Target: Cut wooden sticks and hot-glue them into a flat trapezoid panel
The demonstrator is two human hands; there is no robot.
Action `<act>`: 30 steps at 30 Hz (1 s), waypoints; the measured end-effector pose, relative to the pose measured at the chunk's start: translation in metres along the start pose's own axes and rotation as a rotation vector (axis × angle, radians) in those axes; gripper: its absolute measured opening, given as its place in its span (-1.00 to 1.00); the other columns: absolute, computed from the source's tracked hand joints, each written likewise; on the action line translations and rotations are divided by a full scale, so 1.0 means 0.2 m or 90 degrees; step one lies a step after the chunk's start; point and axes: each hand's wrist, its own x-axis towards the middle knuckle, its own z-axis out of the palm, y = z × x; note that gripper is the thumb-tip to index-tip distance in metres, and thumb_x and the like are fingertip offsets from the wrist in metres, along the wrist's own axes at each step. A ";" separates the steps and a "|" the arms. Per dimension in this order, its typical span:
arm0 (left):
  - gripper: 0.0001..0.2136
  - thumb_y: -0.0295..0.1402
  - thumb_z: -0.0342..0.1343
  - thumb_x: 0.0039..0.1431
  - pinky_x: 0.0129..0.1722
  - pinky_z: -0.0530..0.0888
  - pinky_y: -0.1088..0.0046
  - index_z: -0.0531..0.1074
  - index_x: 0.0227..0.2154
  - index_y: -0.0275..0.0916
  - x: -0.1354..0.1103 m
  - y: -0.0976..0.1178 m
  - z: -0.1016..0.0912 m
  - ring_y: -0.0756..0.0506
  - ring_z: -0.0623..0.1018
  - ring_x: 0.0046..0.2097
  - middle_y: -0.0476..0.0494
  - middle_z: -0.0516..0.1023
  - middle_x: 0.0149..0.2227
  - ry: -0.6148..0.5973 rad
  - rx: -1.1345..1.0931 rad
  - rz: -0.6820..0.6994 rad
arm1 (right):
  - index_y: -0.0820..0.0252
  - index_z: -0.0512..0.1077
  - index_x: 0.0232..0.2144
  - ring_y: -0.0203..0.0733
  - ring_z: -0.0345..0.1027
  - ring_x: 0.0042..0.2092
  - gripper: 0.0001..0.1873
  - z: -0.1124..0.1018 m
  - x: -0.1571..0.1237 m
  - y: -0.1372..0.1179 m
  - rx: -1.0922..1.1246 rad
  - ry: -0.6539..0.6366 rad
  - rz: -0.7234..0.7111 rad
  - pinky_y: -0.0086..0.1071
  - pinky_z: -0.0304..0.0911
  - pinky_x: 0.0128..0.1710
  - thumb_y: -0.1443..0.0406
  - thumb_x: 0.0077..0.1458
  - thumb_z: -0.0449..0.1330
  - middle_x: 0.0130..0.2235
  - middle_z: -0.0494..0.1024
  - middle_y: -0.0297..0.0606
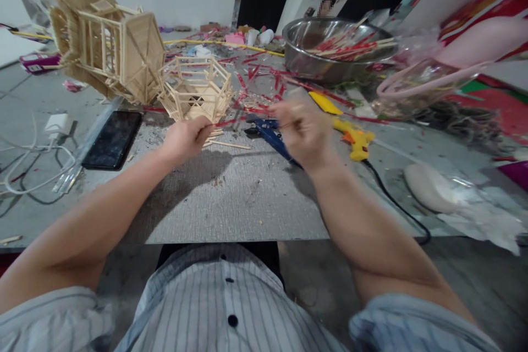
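My left hand (187, 140) is closed in a pinch on the end of a thin red wrapper strip (231, 121), just in front of a small hexagonal frame of wooden sticks (198, 85). The strip stretches rightward, toward my right hand (303, 129). That hand is raised and blurred by motion, its fingers curled; what they grip cannot be made out. Beneath it lie blue-handled pliers (274, 140), partly hidden by the hand. Several loose wooden sticks (229, 144) rest on the table beside my left hand.
A larger wooden stick model (136, 49) stands back left, near a black phone (112, 140) and white cables. A metal bowl (299, 63) holds red-wrapped sticks. Right are a yellow glue gun (357, 140) with black cord and a pink-handled basket (406, 88). Red wrappers litter the grey table (231, 203).
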 end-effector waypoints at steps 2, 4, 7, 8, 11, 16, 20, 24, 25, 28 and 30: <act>-0.71 -0.25 -0.06 0.36 -0.38 0.34 0.45 0.54 -0.29 -0.25 -0.01 0.04 0.01 -0.05 0.49 -0.39 -0.15 0.57 -0.41 -0.024 -0.017 0.063 | -0.03 0.57 -0.30 -0.04 0.55 -0.12 -0.74 0.08 -0.04 0.01 -0.158 -0.126 -0.093 -0.16 0.40 -0.06 -0.02 0.14 0.26 -0.20 0.65 -0.26; -0.70 -0.28 -0.07 0.39 -0.37 0.35 0.46 0.54 -0.30 -0.25 -0.03 0.08 0.01 -0.05 0.51 -0.37 -0.14 0.58 -0.40 -0.049 -0.016 0.111 | -0.04 0.59 -0.29 -0.07 0.54 -0.22 -0.82 0.13 -0.04 0.03 -0.273 -0.212 -0.136 -0.20 0.39 -0.16 0.10 0.19 0.22 -0.29 0.65 -0.30; -0.72 -0.28 -0.05 0.40 -0.31 0.39 0.44 0.54 -0.28 -0.25 -0.04 0.12 -0.02 -0.07 0.55 -0.30 -0.16 0.59 -0.35 -0.044 0.007 0.128 | -0.02 0.56 -0.43 -0.08 0.49 -0.32 -0.83 0.12 0.03 0.06 -0.377 -0.246 -0.102 -0.21 0.36 -0.22 0.14 0.17 0.23 -0.47 0.56 -0.33; -0.73 -0.28 -0.05 0.40 -0.28 0.42 0.42 0.54 -0.23 -0.25 -0.04 0.12 -0.03 -0.08 0.56 -0.26 -0.17 0.60 -0.29 -0.015 0.010 0.114 | -0.01 0.54 -0.45 -0.06 0.49 -0.31 -0.83 0.09 0.07 0.07 -0.400 -0.221 -0.080 -0.18 0.35 -0.20 0.15 0.15 0.25 -0.48 0.54 -0.32; -0.74 -0.29 -0.04 0.39 -0.16 0.47 0.38 0.51 -0.07 -0.26 -0.02 0.08 -0.08 -0.11 0.57 -0.13 -0.27 0.57 -0.05 0.102 0.011 0.031 | 0.07 0.54 -0.33 0.03 0.49 -0.12 -0.91 -0.02 0.23 0.09 -0.434 -0.073 -0.015 -0.08 0.30 -0.03 0.22 0.16 0.25 -0.31 0.59 -0.21; -0.78 -0.33 0.01 0.31 -0.16 0.46 0.38 0.53 -0.15 -0.26 0.03 0.00 -0.16 -0.15 0.58 -0.11 -0.26 0.60 -0.08 -0.054 0.110 -0.084 | 0.27 0.43 -0.01 0.12 0.42 0.02 -0.73 -0.07 0.34 0.06 -0.526 0.075 0.086 -0.06 0.22 0.00 0.24 0.31 0.13 -0.12 0.57 0.09; -0.73 -0.23 0.05 0.28 -0.23 0.43 0.37 0.56 -0.15 -0.26 0.03 0.03 -0.17 -0.23 0.61 -0.12 -0.28 0.64 -0.17 -0.349 0.224 -0.058 | 0.23 0.46 -0.06 0.06 0.47 -0.08 -0.68 0.10 0.15 0.00 -0.623 -0.180 0.054 -0.19 0.25 -0.16 0.20 0.39 -0.03 -0.12 0.58 0.02; -0.73 -0.32 -0.01 0.28 -0.25 0.40 0.34 0.58 -0.14 -0.24 0.02 0.05 -0.14 -0.24 0.61 -0.11 -0.27 0.65 -0.15 -0.411 0.251 -0.030 | 0.19 0.51 -0.07 0.05 0.44 -0.01 -0.74 0.24 -0.01 0.00 -0.657 -0.365 -0.003 -0.26 0.22 -0.21 0.26 0.32 0.08 0.00 0.56 -0.03; -0.73 -0.34 -0.01 0.27 -0.26 0.39 0.35 0.58 -0.14 -0.23 0.02 0.05 -0.14 -0.23 0.61 -0.10 -0.26 0.65 -0.13 -0.411 0.251 -0.025 | 0.18 0.52 -0.07 0.04 0.44 0.00 -0.74 0.26 -0.02 0.01 -0.659 -0.382 -0.006 -0.27 0.21 -0.22 0.27 0.32 0.07 0.02 0.56 -0.04; -0.72 -0.38 -0.01 0.25 -0.30 0.35 0.38 0.58 -0.12 -0.20 0.03 0.03 -0.13 -0.21 0.60 -0.08 -0.22 0.65 -0.10 -0.412 0.256 -0.022 | 0.17 0.55 -0.10 -0.01 0.43 -0.02 -0.74 0.25 -0.02 0.04 -0.659 -0.395 -0.007 -0.29 0.18 -0.26 0.29 0.33 0.07 0.02 0.54 -0.07; -0.72 -0.41 -0.01 0.24 -0.32 0.32 0.39 0.58 -0.12 -0.20 0.03 0.02 -0.13 -0.20 0.59 -0.09 -0.20 0.65 -0.09 -0.413 0.258 -0.020 | 0.16 0.55 -0.10 -0.04 0.43 -0.04 -0.75 0.23 -0.01 0.05 -0.659 -0.397 -0.008 -0.31 0.15 -0.28 0.29 0.33 0.08 0.04 0.53 -0.09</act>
